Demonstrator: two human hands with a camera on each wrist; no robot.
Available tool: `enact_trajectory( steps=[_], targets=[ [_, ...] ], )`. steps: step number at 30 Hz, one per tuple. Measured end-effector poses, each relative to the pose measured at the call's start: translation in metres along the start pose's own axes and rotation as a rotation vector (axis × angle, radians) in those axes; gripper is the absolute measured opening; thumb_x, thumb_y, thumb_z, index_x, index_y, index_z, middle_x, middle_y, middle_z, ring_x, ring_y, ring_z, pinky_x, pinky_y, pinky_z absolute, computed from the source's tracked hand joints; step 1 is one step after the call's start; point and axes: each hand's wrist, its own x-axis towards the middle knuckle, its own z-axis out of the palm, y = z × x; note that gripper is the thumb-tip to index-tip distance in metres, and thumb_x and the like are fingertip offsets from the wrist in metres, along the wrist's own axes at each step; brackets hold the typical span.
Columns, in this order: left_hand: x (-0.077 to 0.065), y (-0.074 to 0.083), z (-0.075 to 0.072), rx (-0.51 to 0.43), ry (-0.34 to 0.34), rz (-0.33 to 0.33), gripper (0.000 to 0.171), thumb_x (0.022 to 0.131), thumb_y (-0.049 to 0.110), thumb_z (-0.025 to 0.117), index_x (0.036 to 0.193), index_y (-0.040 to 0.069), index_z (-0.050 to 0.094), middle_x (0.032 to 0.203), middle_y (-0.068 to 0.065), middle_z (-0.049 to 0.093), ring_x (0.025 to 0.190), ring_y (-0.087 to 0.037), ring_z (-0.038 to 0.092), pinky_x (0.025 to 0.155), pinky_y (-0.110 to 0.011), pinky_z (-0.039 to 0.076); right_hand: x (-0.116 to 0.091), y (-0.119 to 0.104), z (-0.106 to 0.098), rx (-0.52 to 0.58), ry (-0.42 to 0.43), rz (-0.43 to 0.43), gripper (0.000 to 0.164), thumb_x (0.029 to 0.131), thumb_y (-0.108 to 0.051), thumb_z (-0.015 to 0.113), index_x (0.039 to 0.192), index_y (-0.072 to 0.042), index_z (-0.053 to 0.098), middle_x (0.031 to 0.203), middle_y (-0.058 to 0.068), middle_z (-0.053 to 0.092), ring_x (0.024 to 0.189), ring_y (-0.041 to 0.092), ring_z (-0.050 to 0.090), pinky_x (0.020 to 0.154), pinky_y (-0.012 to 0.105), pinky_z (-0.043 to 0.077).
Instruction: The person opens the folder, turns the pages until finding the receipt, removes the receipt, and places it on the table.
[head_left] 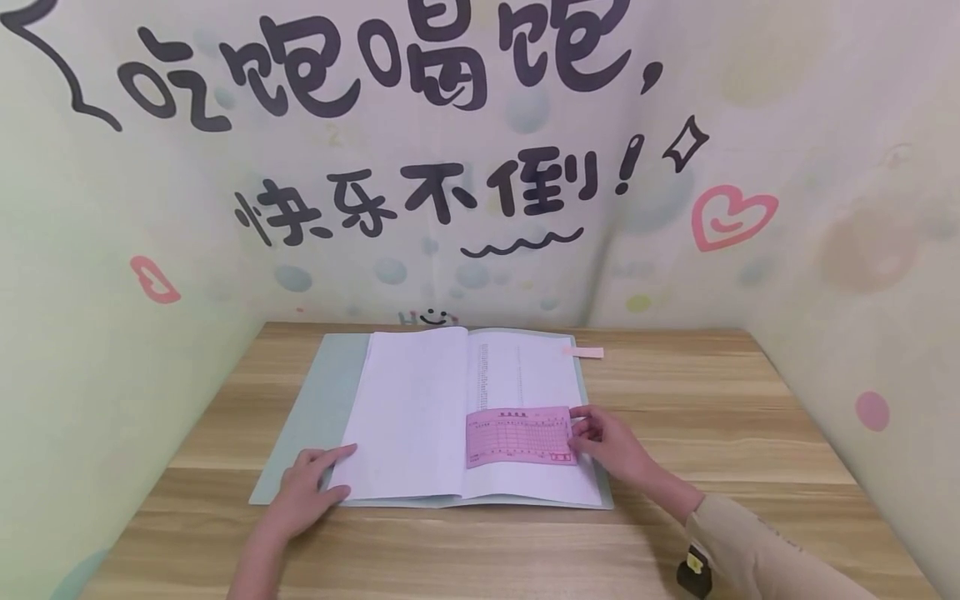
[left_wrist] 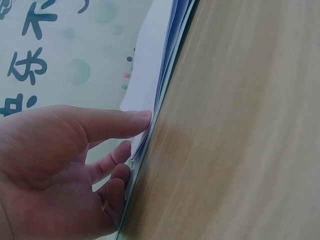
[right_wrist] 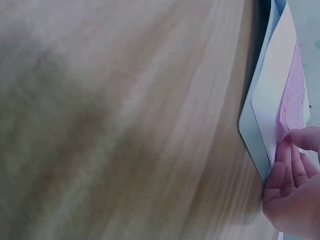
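Note:
A light blue-green folder (head_left: 307, 417) lies open on the table with white pages inside. On its right page (head_left: 551, 375) is a pink printed form (head_left: 517, 437), towards the lower part. My right hand (head_left: 613, 446) pinches this form by its right edge; the right wrist view shows the thumb and fingertips at the corner of the pink form (right_wrist: 292, 97). My left hand (head_left: 306, 493) rests at the lower left corner of the blank left page (head_left: 412, 417), thumb and fingers extended. In the left wrist view, the left thumb (left_wrist: 120, 123) touches the page edge.
A pink paper tab (head_left: 588, 352) sticks out past the folder's upper right edge. The wooden table (head_left: 712, 400) meets printed walls at the back and sides. A small dark object with a yellow mark (head_left: 694, 571) is beside the right sleeve.

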Motion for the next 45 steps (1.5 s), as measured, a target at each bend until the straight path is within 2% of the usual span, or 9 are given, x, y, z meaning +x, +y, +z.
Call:
enact_trajectory(
  steps=[7, 12, 21, 30, 36, 41, 45],
  targets=[
    [0.001, -0.001, 0.000, 0.005, 0.003, 0.002, 0.055, 0.089, 0.013, 0.070, 0.141, 0.013, 0.054, 0.131, -0.027, 0.044, 0.114, -0.042, 0.046, 0.094, -0.057, 0.039, 0.002, -0.003, -0.006, -0.064, -0.017, -0.045, 0.034, 0.090, -0.007, 0.069, 0.122, -0.002, 0.060, 0.094, 0.006, 0.067, 0.086, 0.014, 0.059, 0.072, 0.022, 0.049],
    [0.001, -0.001, 0.001, 0.003, 0.010, 0.006, 0.055, 0.089, 0.015, 0.070, 0.141, 0.014, 0.054, 0.131, -0.025, 0.044, 0.113, -0.041, 0.046, 0.093, -0.053, 0.038, 0.002, -0.005, -0.009, -0.057, -0.010, -0.050, 0.033, 0.089, -0.006, 0.069, 0.121, -0.003, 0.061, 0.097, 0.008, 0.068, 0.085, 0.015, 0.063, 0.070, 0.021, 0.050],
    [0.001, -0.002, 0.002, 0.009, 0.010, 0.003, 0.055, 0.088, 0.014, 0.070, 0.141, 0.014, 0.054, 0.131, -0.025, 0.044, 0.114, -0.042, 0.046, 0.094, -0.054, 0.038, 0.003, -0.007, -0.013, -0.055, -0.016, -0.071, 0.033, 0.089, -0.006, 0.069, 0.121, -0.001, 0.061, 0.096, 0.009, 0.070, 0.084, 0.015, 0.062, 0.069, 0.022, 0.050],
    [0.002, 0.000, 0.001, 0.025, 0.008, 0.007, 0.055, 0.089, 0.016, 0.071, 0.141, 0.014, 0.054, 0.131, -0.026, 0.045, 0.114, -0.041, 0.047, 0.093, -0.051, 0.039, 0.004, -0.006, -0.021, -0.026, -0.026, -0.059, 0.034, 0.090, -0.006, 0.068, 0.123, -0.001, 0.060, 0.098, 0.011, 0.069, 0.084, 0.016, 0.063, 0.068, 0.023, 0.052],
    [0.002, 0.000, 0.002, 0.018, 0.007, 0.006, 0.055, 0.089, 0.015, 0.070, 0.141, 0.014, 0.054, 0.129, -0.024, 0.045, 0.112, -0.040, 0.046, 0.091, -0.049, 0.038, 0.003, -0.001, -0.034, 0.031, -0.028, -0.062, 0.035, 0.092, -0.005, 0.066, 0.125, 0.001, 0.057, 0.100, 0.015, 0.069, 0.086, 0.017, 0.064, 0.071, 0.023, 0.053],
    [0.002, -0.003, 0.003, 0.026, 0.004, 0.003, 0.055, 0.089, 0.014, 0.070, 0.141, 0.015, 0.054, 0.129, -0.024, 0.045, 0.112, -0.039, 0.046, 0.092, -0.049, 0.038, -0.001, 0.006, -0.052, 0.091, -0.011, -0.078, 0.039, 0.093, -0.006, 0.064, 0.129, 0.004, 0.054, 0.102, 0.020, 0.068, 0.085, 0.015, 0.064, 0.072, 0.025, 0.055],
    [0.002, -0.004, 0.003, 0.025, 0.006, 0.002, 0.055, 0.088, 0.014, 0.070, 0.141, 0.015, 0.054, 0.129, -0.023, 0.045, 0.112, -0.039, 0.046, 0.091, -0.049, 0.038, -0.004, 0.016, -0.068, 0.112, 0.011, -0.056, 0.041, 0.094, -0.008, 0.064, 0.132, 0.004, 0.052, 0.106, 0.024, 0.067, 0.084, 0.011, 0.064, 0.071, 0.028, 0.057]
  ],
)
